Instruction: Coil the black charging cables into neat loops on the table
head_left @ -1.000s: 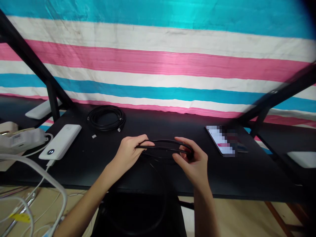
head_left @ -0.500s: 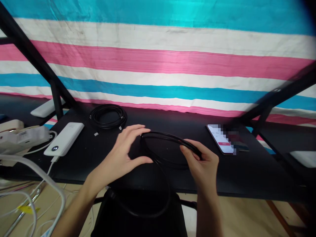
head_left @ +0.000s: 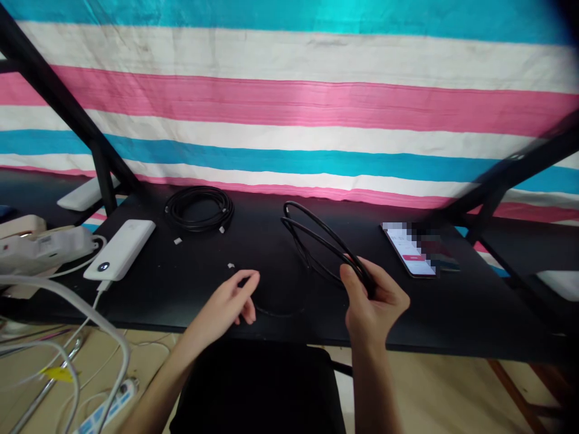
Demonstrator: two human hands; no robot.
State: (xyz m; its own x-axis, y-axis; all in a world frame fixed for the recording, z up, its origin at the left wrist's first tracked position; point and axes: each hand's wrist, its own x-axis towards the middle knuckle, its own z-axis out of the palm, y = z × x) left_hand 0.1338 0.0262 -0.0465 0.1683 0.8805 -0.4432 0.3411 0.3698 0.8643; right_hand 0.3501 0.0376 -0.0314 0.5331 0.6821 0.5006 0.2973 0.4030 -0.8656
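My right hand (head_left: pixel 377 295) grips a bundle of looped black cable (head_left: pixel 360 271) between thumb and fingers, just above the black table. The loops stretch out to the left and away from me. Near the table's front edge, my left hand (head_left: pixel 237 301) is closed, its thumb and forefinger pressed together. A thin stretch of the same black cable emerges beside its fingers; the part inside the hand is hidden. A second coil of black cable (head_left: pixel 199 228) lies tied at the back left of the table.
Small white scraps (head_left: pixel 178 241) lie near the tied coil. A white power bank (head_left: pixel 120 250) with a plugged-in cord rests at left, beside white adapters (head_left: pixel 49 250). A lit phone (head_left: pixel 409 250) lies at right. Black slanted frame bars (head_left: pixel 67 102) flank the table before a striped sheet (head_left: pixel 289 105).
My left hand has left the loops, moved down toward the table edge and closed. The loops in my right hand now hang freely. The cable end that hung over the edge is gone from there.
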